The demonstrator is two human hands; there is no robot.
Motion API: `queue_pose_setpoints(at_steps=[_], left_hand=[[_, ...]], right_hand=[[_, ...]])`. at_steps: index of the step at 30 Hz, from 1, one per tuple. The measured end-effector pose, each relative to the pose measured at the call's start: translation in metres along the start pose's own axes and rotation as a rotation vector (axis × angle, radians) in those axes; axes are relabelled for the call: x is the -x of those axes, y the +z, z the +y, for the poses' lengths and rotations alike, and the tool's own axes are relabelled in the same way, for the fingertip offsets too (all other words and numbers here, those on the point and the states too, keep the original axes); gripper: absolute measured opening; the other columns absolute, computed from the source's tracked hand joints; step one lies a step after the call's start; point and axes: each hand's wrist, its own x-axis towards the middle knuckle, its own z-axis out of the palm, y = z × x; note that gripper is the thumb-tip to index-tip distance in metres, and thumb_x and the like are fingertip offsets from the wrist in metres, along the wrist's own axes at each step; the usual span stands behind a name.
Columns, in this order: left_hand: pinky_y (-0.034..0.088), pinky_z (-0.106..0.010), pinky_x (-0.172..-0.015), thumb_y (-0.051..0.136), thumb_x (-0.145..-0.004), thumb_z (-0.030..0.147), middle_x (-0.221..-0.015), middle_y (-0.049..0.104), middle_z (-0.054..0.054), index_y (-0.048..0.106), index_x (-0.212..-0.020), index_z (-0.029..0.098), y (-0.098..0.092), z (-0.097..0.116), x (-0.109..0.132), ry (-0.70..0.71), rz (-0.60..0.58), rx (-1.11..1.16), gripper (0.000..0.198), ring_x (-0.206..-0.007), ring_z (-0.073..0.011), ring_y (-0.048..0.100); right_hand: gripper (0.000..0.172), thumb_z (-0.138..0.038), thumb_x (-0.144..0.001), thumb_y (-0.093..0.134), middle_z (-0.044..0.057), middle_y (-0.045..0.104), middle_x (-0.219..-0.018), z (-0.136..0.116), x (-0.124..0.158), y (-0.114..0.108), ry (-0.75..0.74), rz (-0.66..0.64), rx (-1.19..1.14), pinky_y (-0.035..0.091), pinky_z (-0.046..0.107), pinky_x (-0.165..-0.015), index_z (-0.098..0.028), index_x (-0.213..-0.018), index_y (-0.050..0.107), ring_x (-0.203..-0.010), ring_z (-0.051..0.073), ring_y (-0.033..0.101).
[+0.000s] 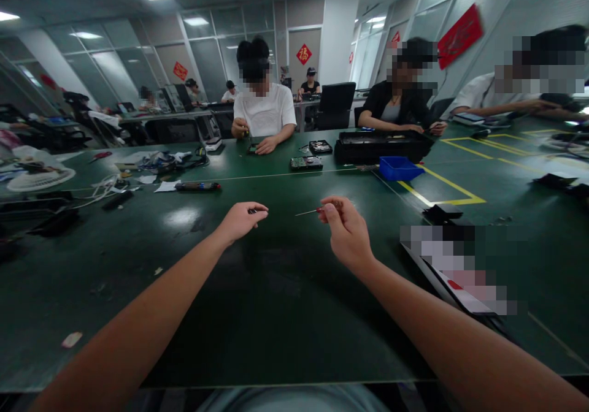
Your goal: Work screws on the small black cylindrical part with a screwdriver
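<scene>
Both of my hands hover above a dark green table [276,289]. My left hand [242,219] is closed in a pinch on a tiny dark part that I cannot make out. My right hand [345,231] is closed around a thin screwdriver [310,211] with a red handle. Its metal tip points left toward my left hand, a short gap away from the fingers.
Across the table a person in a white shirt [264,114] works on a small device. A circuit board [306,163], a black tray [381,145] and a blue bin [398,168] lie beyond my hands. Cables and tools [156,167] crowd the left; a flat device [460,277] lies at right.
</scene>
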Motion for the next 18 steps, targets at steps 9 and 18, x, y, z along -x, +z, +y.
queue_pose_setpoints(at_steps=[9,18], left_hand=[[0.021,-0.017,-0.042,0.085,-0.062,0.043,-0.074,0.056,-0.002,0.065,-0.094,0.013,-0.074,-0.034,0.017,-0.237,0.261,0.436,0.048,-0.055,-0.0080,0.044],[0.025,-0.015,-0.044,0.054,-0.088,0.026,-0.075,0.054,0.001,0.050,-0.083,0.015,-0.161,-0.064,0.066,-0.343,0.580,0.492,0.013,-0.056,-0.0072,0.046]], right_hand=[[0.022,-0.039,-0.098,0.048,0.004,0.069,-0.086,0.001,0.000,0.000,0.017,-0.019,0.008,0.051,0.036,-0.074,-0.023,-0.104,0.060,-0.079,0.020,0.066],[0.023,-0.040,-0.098,0.047,0.004,0.068,-0.084,0.002,0.000,0.000,0.028,-0.051,0.023,0.051,0.036,-0.073,-0.023,-0.105,0.061,-0.079,0.020,0.066]])
